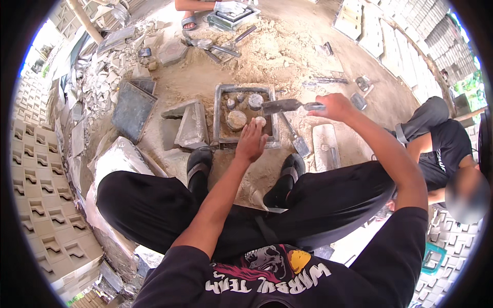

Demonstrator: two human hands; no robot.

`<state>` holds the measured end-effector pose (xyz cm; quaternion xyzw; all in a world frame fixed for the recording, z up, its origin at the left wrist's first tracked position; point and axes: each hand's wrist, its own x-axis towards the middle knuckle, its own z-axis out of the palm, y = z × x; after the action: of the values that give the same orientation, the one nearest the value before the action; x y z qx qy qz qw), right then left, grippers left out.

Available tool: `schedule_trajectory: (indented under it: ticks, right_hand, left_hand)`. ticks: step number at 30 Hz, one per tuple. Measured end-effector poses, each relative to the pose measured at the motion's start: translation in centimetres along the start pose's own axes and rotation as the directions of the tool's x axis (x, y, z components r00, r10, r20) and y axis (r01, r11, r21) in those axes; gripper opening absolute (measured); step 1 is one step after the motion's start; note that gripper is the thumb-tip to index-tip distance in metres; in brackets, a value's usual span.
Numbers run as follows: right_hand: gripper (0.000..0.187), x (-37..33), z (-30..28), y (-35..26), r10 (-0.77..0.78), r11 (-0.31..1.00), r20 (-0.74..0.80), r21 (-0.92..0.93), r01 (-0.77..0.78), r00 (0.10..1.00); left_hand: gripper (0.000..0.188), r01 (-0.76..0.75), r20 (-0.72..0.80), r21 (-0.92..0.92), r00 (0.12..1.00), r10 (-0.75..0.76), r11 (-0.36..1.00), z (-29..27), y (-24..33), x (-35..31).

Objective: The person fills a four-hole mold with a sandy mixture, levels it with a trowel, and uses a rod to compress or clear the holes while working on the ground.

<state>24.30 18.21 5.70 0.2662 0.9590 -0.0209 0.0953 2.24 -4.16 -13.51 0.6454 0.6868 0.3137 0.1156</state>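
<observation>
A square metal mould sits on the sandy ground between my feet, with round grey plugs standing in damp mortar. My left hand reaches into its near right corner, fingertips on a small round plug. My right hand grips the handle of a trowel, whose blade hovers over the mould's far right corner. A second trowel lies on the ground right of the mould.
Grey slabs and a wedge-shaped piece lie left of the mould. Stacked patterned concrete blocks stand at the far left. A person in black crouches at my right. Another person's foot and a mould are at the top.
</observation>
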Motion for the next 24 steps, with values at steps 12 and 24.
schedule_trajectory:
  ticks: [12, 24]
  right_hand:
    - [0.07, 0.4, -6.6, -0.2, 0.132, 0.991, -0.158, 0.048, -0.126, 0.979]
    - [0.066, -2.0, -9.5, 2.4, 0.296, 0.953, -0.126, 0.105, -0.284, 0.947]
  left_hand:
    - [0.074, 0.364, -0.159, 0.408, 0.931, -0.327, 0.837, -1.5, -2.2, 3.1]
    - [0.045, 0.033, 0.054, 0.155, 0.998, -0.042, 0.987, -2.9, -0.3, 1.7]
